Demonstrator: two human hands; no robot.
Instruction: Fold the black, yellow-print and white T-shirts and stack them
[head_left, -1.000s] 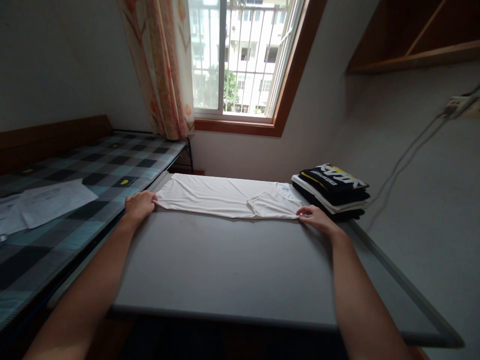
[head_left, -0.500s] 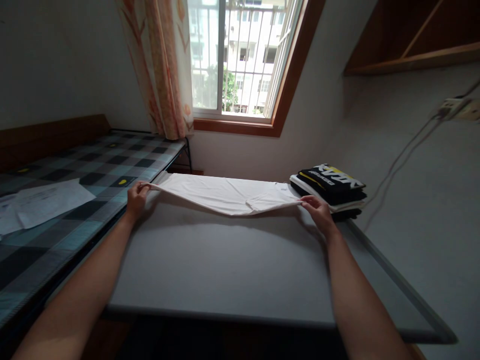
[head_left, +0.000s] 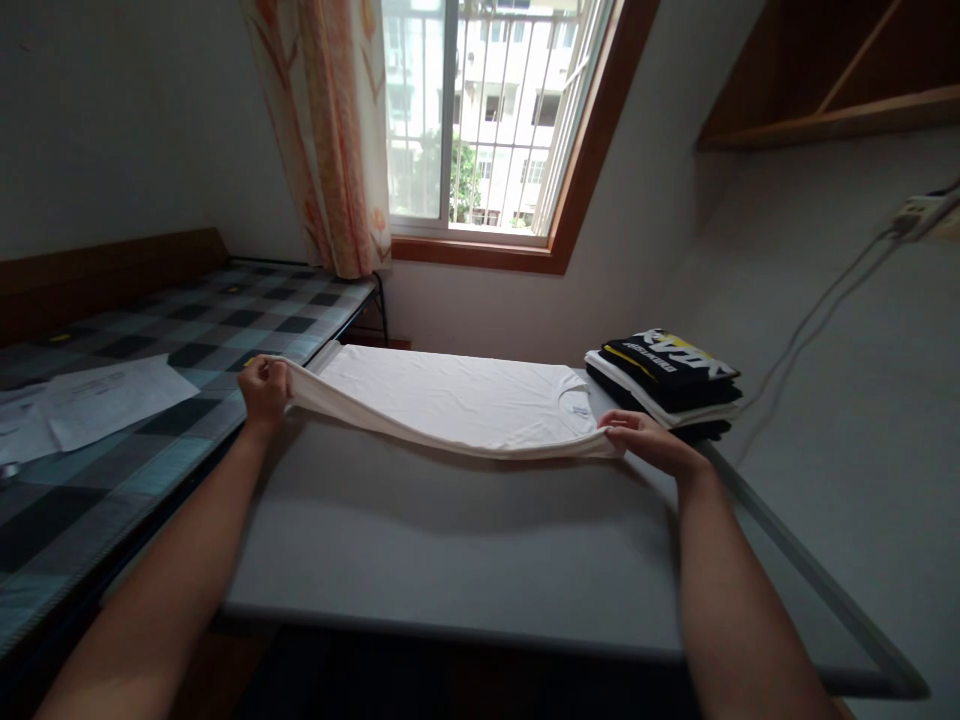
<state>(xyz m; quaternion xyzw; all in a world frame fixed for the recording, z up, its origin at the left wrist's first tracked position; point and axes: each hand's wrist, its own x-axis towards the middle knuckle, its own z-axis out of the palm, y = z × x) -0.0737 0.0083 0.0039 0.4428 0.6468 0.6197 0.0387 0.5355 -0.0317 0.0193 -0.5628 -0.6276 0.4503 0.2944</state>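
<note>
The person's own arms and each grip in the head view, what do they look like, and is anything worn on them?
Both the left grip and the right grip are plain bare hands, without gloves. The left forearm and right forearm taper toward the wrists, with no sleeves, watch or bracelet visible. Rings can't be ruled out.

Nothing legible for sure. Blk garment atop the folded stack of clothes, far right of bench: lg wht block letters, plus a sm line of wht lettering on their near side; can't make out either w/ certainty. Wht shirt: sm dark collar print, right end, too tiny to read. Papers on bed, left: faint print, unreadable at this res.
</note>
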